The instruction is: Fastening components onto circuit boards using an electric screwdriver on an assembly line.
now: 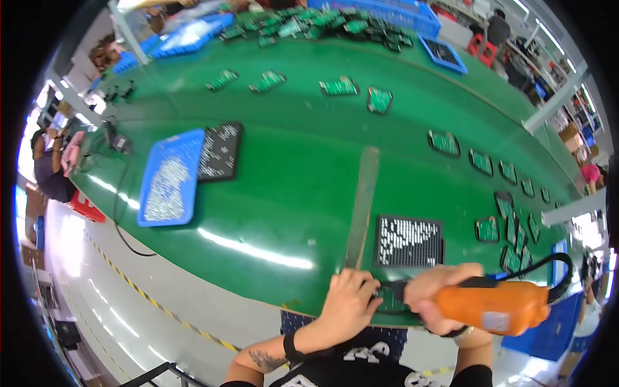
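My right hand (pixel 435 295) is wrapped round an orange electric screwdriver (pixel 493 306), its black nose pointing left. The tip is over a green circuit board (pixel 391 299) lying at the table's front edge. The fingers of my left hand (pixel 350 298) are bent and grip the board's left side; part of the board is hidden by both hands. Just beyond it sits a black screw tray (pixel 410 242), with small silvery screws filling part of its rows. A long, flat translucent strip (pixel 362 206) runs away from my left hand.
To the left, a blue tray of loose screws (pixel 169 187) rests beside another black screw tray (pixel 221 151). Several boards (pixel 380 100) lie in a curved row across the green table (pixel 290 174), with a large heap (pixel 316 26) at the back. A black cable (pixel 560 258) loops from the screwdriver.
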A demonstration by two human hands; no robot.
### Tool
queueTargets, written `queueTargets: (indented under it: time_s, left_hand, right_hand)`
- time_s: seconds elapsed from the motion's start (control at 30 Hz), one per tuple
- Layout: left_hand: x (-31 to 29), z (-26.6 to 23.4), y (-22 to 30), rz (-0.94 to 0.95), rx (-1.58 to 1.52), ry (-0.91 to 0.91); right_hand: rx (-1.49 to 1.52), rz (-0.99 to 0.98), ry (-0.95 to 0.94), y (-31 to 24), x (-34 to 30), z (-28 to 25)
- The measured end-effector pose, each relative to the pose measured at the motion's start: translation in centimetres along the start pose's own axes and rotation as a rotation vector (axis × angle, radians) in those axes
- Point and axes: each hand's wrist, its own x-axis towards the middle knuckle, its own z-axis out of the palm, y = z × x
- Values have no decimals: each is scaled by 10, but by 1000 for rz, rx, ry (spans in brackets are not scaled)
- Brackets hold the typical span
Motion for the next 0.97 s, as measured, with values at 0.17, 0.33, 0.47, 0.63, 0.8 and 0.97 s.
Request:
queueTargets:
  time_s: [0.17,0.33,0.47,0.63,0.8,0.97]
  left_hand:
    - [18,-30,8,-258,-381,-399]
    - [114,-28,-8,-257,-595,-439]
    - [260,12,-22,-189,-537,-222]
    - [335,37,-23,-139,-242,-9]
    - [252,-61,100,231,-606,-362]
    - [138,-183,196,-35,-69,-777]
  right_hand:
    - [318,-150,663,-21,5,-40]
    - [250,-304,803,-4,-13,-93]
    - [307,-267,940,4,-16,-99]
    - [287,-242,976,5,-13,-102]
    - [302,-192,1043,2,-18,-101]
    - [379,-146,1057,-1,-15,-101]
